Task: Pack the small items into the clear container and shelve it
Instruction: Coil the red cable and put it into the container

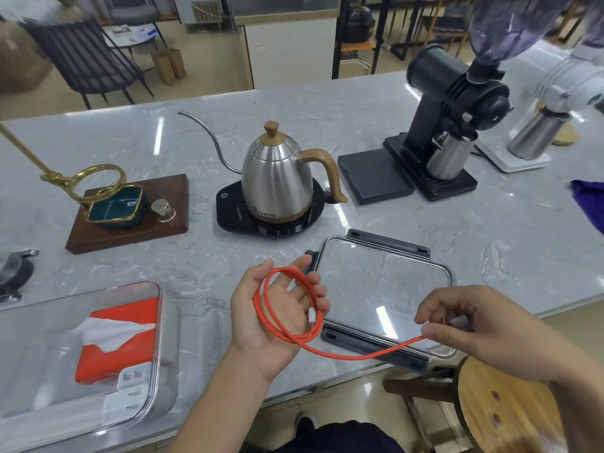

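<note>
left hand [274, 308] palm up over desk [327, 106], grip wide, orange cable [287, 308] coiled in loops across palm, white plug at fingers. right hand [474, 325] grip narrow, pinching cable's other end, slack strand hanging between hands. clear lid [385, 289] with dark latches flat beneath. clear container [157, 322] at left, holding orange tissue pack [117, 341]. kettle [277, 178] behind.

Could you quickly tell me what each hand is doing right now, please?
Left hand: open, palm up, with the coiled orange cable looped over it.
Right hand: closed, fingertips pinching the cable's free end.
</note>
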### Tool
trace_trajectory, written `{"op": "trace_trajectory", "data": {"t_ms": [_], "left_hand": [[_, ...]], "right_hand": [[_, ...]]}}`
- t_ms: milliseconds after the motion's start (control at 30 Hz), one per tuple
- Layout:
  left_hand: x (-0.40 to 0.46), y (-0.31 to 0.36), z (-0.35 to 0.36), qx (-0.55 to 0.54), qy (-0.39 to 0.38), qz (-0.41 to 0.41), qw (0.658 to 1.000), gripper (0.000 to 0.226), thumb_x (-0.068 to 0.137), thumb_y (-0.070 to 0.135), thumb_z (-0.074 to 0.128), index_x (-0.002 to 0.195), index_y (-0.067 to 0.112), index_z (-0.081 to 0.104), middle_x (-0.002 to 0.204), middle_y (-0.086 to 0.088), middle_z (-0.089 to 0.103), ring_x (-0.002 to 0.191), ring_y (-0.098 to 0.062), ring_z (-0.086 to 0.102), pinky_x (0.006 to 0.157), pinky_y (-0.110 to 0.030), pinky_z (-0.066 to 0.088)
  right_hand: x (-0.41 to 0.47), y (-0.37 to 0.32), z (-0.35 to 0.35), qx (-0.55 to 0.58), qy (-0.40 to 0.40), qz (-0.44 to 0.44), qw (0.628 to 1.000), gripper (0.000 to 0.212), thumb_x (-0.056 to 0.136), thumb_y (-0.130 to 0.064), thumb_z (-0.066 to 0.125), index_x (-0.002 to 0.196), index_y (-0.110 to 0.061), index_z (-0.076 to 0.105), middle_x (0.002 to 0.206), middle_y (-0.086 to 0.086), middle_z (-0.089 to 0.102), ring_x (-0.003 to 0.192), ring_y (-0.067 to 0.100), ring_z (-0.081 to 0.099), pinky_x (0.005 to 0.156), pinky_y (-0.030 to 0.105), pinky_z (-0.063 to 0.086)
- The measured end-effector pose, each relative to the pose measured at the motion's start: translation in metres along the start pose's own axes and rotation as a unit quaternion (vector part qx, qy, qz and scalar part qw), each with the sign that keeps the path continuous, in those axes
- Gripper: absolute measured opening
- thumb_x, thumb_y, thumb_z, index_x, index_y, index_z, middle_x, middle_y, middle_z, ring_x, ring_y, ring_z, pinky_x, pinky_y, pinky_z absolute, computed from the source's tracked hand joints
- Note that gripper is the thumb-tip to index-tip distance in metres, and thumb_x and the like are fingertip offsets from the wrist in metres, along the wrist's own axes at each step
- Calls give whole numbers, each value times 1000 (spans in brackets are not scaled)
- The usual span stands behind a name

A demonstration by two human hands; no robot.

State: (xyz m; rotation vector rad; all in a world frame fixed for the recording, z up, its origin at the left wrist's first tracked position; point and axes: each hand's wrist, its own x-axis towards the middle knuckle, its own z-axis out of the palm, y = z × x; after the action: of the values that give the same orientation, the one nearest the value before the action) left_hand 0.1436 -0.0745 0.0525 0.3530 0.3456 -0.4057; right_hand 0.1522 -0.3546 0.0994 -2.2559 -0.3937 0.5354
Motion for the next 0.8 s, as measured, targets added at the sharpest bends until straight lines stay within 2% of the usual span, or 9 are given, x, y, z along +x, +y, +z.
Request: {"op": "trace_trajectory", "data": {"t_ms": [67,133,200,267,333,433,600,700,800], "left_hand": [[0,-1,0,-13,-10,-12,1000,51,81,42,62,117,6,62,93,-13,55,82,-27,54,82,-46,49],[-1,-3,0,-21,-16,-14,1000,48,82,46,63,116,12,63,92,-12,56,85,-27,53,97,-63,43],[-1,-6,1,-23,-13,-14,1000,46,82,47,64,116,16,64,93,-11,59,88,-29,54,100,-74,36],[-1,-9,2,-19,-5,-12,1000,44,81,45,66,113,15,65,96,-12,59,87,-30,56,96,-69,42],[1,-10,2,-5,1,-7,1000,42,79,43,68,109,14,65,99,-14,58,86,-31,57,86,-56,51],[2,-10,1,23,2,-8,1000,41,80,43,64,105,11,64,101,-17,59,84,-31,57,73,-44,51],[2,-9,-3,28,7,-30,999,41,80,46,62,96,9,67,99,-17,63,81,-30,59,68,-40,51],[2,-10,-3,36,17,-32,999,41,80,47,60,91,8,66,98,-17,66,82,-32,61,69,-40,51],[2,-11,-4,45,21,-43,998,48,82,53,58,90,7,65,97,-16,67,81,-32,61,68,-39,50]], "right_hand": [[-1,0,-1,-9,0,0,1000,20,86,-19,73,86,-38,69,68,-11,66,62,7,60,61,10,43],[-1,1,-1,-15,9,-1,1000,22,86,-17,73,86,-38,68,68,-11,67,63,9,60,60,13,44],[-1,1,0,-7,22,-3,1000,24,85,-14,74,85,-38,68,69,-9,67,62,10,60,59,15,46],[0,0,0,3,37,-4,999,26,83,-12,75,84,-37,69,70,-8,67,62,9,59,59,14,45],[1,-1,0,11,51,-4,999,27,82,-11,77,84,-37,69,72,-7,67,64,10,60,60,15,46],[3,-2,-1,20,60,-4,998,26,81,-11,78,86,-35,70,76,-2,69,67,13,61,64,21,50],[3,-2,-1,62,97,1,993,27,77,-8,81,86,-31,72,80,4,70,69,19,63,67,33,54],[5,-1,-1,115,149,-1,982,30,74,0,81,80,-28,72,77,4,69,59,21,60,55,25,52],[7,2,2,178,203,-16,963,32,74,7,78,83,-23,72,78,5,68,58,22,57,56,19,49]]}}
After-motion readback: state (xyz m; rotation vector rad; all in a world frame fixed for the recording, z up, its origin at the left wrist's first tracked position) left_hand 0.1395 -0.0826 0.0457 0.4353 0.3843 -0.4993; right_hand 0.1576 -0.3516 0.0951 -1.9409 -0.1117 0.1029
